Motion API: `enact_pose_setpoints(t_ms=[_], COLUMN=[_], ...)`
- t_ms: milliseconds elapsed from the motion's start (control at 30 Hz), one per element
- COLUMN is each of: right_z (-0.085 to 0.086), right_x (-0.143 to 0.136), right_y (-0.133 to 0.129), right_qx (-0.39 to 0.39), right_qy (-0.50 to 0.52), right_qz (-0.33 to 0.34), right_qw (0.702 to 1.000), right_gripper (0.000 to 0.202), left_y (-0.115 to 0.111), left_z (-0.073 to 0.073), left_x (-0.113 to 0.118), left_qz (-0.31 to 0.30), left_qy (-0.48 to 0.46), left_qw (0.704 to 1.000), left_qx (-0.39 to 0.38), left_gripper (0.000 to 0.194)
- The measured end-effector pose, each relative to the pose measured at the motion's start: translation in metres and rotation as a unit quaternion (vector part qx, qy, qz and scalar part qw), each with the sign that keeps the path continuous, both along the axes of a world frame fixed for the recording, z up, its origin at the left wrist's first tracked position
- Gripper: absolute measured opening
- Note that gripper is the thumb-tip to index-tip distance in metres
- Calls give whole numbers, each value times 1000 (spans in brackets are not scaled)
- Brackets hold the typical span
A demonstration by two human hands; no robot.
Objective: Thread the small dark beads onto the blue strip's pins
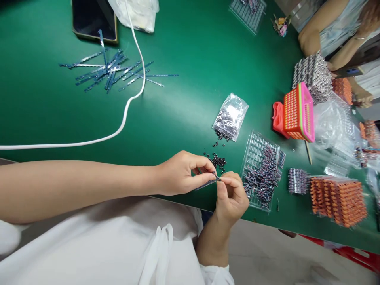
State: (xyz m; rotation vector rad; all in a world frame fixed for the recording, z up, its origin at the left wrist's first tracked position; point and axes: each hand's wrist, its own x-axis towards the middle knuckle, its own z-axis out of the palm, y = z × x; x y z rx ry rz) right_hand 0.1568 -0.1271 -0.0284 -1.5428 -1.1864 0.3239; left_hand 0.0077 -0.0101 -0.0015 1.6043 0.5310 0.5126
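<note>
My left hand reaches in from the left, thumb and index finger pinched on a thin dark strip near the table's front edge. Fingertips of my right hand close on a small dark piece at the strip's right end, touching or nearly touching the left fingertips. What exactly the piece is cannot be made out. Just behind the hands lies a pile of small dark beads. Farther back, a clear plastic bag holds more of them. A clear tray heaped with thin dark and pinkish pieces stands right of my right hand.
Blue metallic strips, a white cable and a phone lie at the left. Rightward are pink and orange baskets, a striped bundle and an orange stack. Another person's arm rests at the far right.
</note>
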Motion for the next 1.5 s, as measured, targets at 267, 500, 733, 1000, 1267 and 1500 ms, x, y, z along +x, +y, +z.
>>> enact_pose_setpoints(t_ms=[267,500,733,1000,1267,1500], right_z=[0,-2,-4,-4,-3,-3], right_x=[0,-1,-2,-1,1,1], right_y=[0,0,1,0,-1,0], right_qx=[-7,-11,16,1,-15,-5], right_qy=[5,13,47,37,33,54], right_qz=[3,1,3,3,7,19], right_qw=[1000,1000,999,999,999,998], right_gripper=[4,3,6,4,4,8], left_y=[1,1,1,1,2,2], left_z=[-1,0,0,-1,-1,-3], left_x=[-1,-1,-1,-1,-1,-1], left_qz=[-5,-8,-6,-8,-14,-20], left_qy=[7,25,27,33,36,35], left_qw=[1000,999,999,999,999,999], left_qx=[18,19,17,26,32,32], left_gripper=[17,18,19,18,17,19])
